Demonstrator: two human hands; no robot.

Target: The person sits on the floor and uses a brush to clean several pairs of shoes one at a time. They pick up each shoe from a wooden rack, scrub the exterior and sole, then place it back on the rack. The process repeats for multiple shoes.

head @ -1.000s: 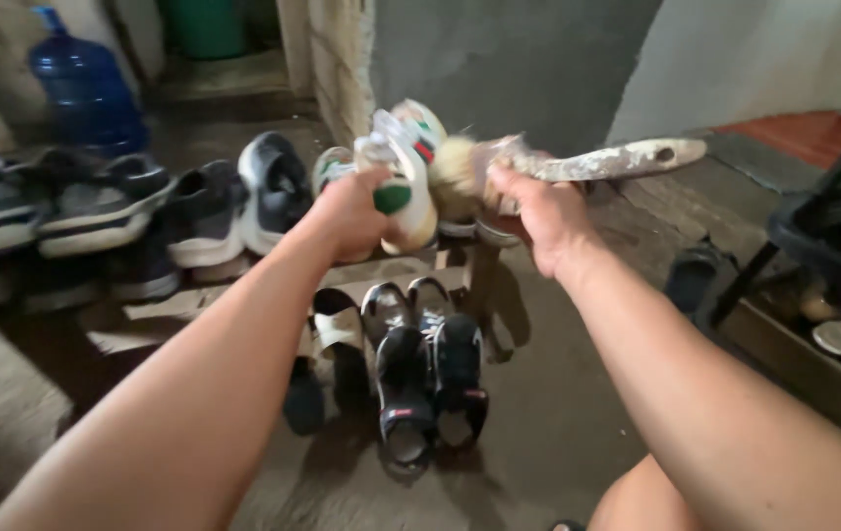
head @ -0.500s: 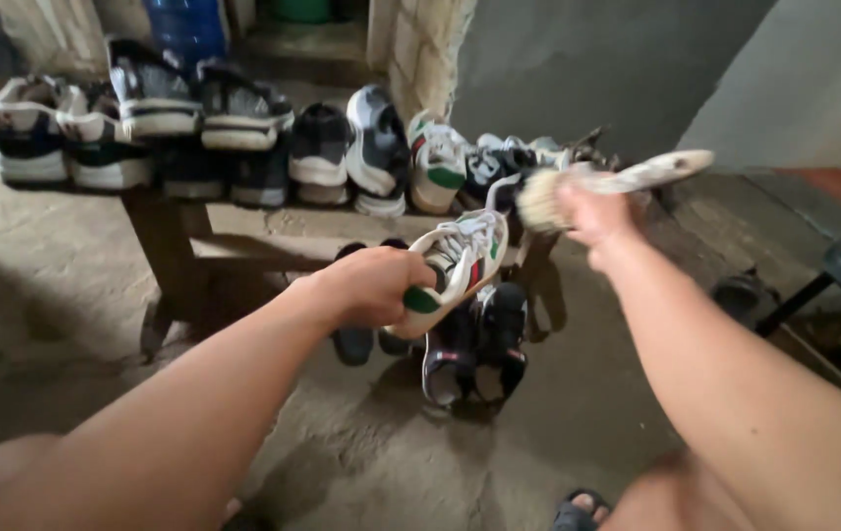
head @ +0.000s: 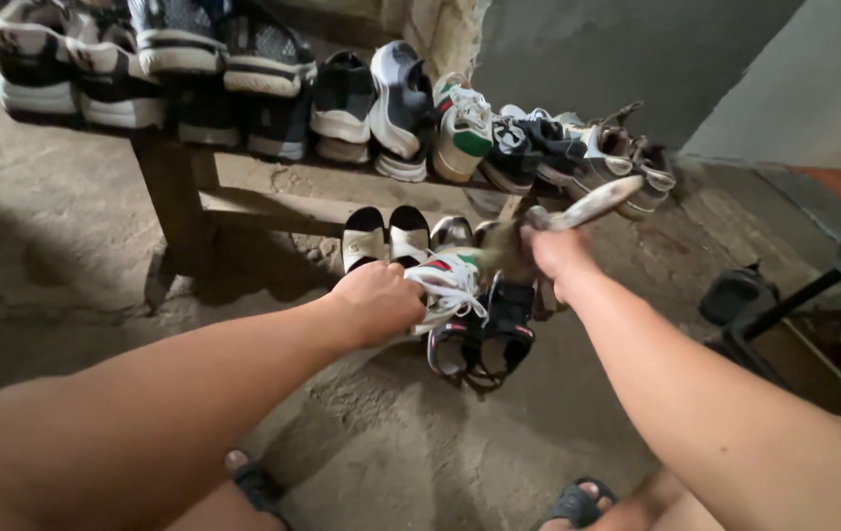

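My left hand [head: 378, 302] grips a white sneaker [head: 448, 278] with red and green trim and loose white laces, held low in front of a wooden bench. My right hand [head: 558, 252] is closed on the handle of a worn brush [head: 592, 204], its bristle end pressed against the sneaker's side. Both hands hover just above a pair of dark strapped sandals [head: 484, 339] on the floor.
A wooden bench [head: 273, 187] carries a row of several sneakers [head: 396, 98]. White slides [head: 386, 236] lie beneath it. A dark metal rack [head: 833, 295] stands at the right with a black shoe [head: 735, 293] beside it. My feet in sandals [head: 573, 503] rest on the rough concrete floor.
Both hands have come down from bench height to just above the floor sandals, carrying the sneaker and brush. The brush now meets the sneaker. The view has tilted down.
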